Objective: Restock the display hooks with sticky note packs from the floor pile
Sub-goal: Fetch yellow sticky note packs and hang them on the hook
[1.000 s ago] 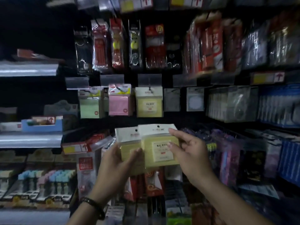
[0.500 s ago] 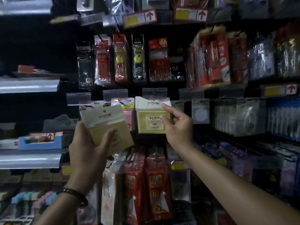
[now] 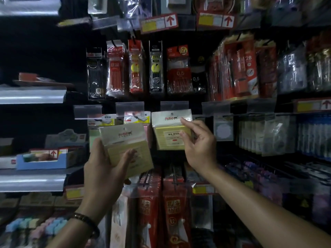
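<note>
A yellow sticky note pack (image 3: pixel 168 133) with a white header card hangs at the display hook under a clear label holder (image 3: pixel 174 105). My right hand (image 3: pixel 198 145) pinches its right edge between fingers and thumb. My left hand (image 3: pixel 105 169) grips a second yellow pack (image 3: pixel 125 145), tilted, lower and to the left, in front of green and pink note packs (image 3: pixel 107 122) that hang on the neighbouring hooks. The floor pile is out of view.
Pen refill packs (image 3: pixel 136 68) hang on the row above. Red packs (image 3: pixel 161 206) hang below my hands. Clear-bagged goods (image 3: pixel 268 133) fill the hooks to the right. Metal shelves (image 3: pixel 32 95) with a blue box (image 3: pixel 39 161) stick out on the left.
My right hand has carried one yellow pack up from chest height to the hook row. My left hand has drawn apart to the left with the other pack and tilted it.
</note>
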A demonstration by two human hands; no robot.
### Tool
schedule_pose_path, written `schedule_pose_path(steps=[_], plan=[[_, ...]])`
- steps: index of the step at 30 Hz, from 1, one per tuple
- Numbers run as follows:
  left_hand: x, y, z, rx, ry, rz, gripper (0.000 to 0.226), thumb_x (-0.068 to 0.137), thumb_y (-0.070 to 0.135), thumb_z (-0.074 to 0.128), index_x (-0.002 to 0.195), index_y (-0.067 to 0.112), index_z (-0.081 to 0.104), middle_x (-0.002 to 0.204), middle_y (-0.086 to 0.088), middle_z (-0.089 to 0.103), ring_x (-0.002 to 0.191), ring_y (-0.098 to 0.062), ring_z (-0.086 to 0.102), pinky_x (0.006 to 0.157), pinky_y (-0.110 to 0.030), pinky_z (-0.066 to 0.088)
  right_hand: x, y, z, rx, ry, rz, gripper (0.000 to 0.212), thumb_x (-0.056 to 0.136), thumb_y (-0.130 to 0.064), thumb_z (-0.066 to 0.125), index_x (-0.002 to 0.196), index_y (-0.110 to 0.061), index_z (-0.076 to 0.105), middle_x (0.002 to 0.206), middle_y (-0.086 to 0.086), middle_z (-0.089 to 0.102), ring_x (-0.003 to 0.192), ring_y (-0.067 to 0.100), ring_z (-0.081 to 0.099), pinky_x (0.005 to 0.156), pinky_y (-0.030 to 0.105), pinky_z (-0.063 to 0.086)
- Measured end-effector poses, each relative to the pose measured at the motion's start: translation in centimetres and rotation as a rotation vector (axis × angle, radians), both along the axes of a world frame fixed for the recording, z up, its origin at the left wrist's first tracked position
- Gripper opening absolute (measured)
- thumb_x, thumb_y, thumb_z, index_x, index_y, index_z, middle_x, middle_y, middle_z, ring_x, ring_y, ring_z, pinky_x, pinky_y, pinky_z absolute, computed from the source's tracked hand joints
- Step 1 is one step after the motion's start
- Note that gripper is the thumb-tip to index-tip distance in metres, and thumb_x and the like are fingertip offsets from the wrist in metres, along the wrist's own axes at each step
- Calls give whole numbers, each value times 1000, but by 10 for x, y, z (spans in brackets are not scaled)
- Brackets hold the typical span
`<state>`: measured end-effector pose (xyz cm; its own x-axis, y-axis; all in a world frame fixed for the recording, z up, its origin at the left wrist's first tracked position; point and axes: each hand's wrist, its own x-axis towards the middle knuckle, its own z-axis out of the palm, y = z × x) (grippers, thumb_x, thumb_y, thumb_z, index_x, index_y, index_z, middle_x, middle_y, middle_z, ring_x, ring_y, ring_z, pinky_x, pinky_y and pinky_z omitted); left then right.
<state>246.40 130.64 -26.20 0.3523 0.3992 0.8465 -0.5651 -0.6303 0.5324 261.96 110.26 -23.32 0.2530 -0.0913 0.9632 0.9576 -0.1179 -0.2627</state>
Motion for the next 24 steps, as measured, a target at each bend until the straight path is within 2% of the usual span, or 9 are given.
schedule_pose_path(steps=[7, 11, 17, 21, 24], plan=[[2, -4, 5, 14, 10, -54, 43, 90, 15, 80, 122, 19, 52, 111, 15, 65, 95, 19, 67, 63, -5, 54, 11, 4, 6, -10, 152, -23, 41, 98, -1, 72, 135, -16, 71, 113, -7, 65, 108, 13, 68, 92, 42, 63], [4, -11, 7, 10, 23, -94, 41, 91, 11, 79, 122, 15, 52, 107, 15, 66, 90, 19, 68, 60, -5, 54, 10, 4, 15, -78, 202, -38, 42, 99, -4, 72, 139, -14, 68, 117, -19, 61, 115, 13, 67, 98, 42, 62], [6, -11, 5, 24, 48, -122, 43, 90, 17, 80, 123, 20, 52, 112, 15, 68, 97, 11, 71, 68, -11, 59, 5, 3, 13, -46, 124, -20, 43, 100, -6, 70, 142, -15, 67, 116, -12, 63, 110, 13, 67, 93, 44, 63], [6, -13, 6, 7, 49, -140, 44, 90, 20, 80, 125, 22, 52, 117, 11, 70, 101, 5, 73, 70, -14, 60, 7, 8, 17, -36, 198, -20, 43, 101, -6, 69, 142, -16, 67, 116, -14, 61, 112, 16, 67, 95, 44, 63], [6, -14, 6, -7, 49, -148, 44, 90, 20, 81, 124, 24, 53, 115, 9, 73, 99, 1, 75, 69, -16, 61, 7, 7, 15, -42, 218, -36, 43, 101, -6, 68, 142, -16, 66, 116, -12, 61, 109, 19, 69, 87, 42, 65]])
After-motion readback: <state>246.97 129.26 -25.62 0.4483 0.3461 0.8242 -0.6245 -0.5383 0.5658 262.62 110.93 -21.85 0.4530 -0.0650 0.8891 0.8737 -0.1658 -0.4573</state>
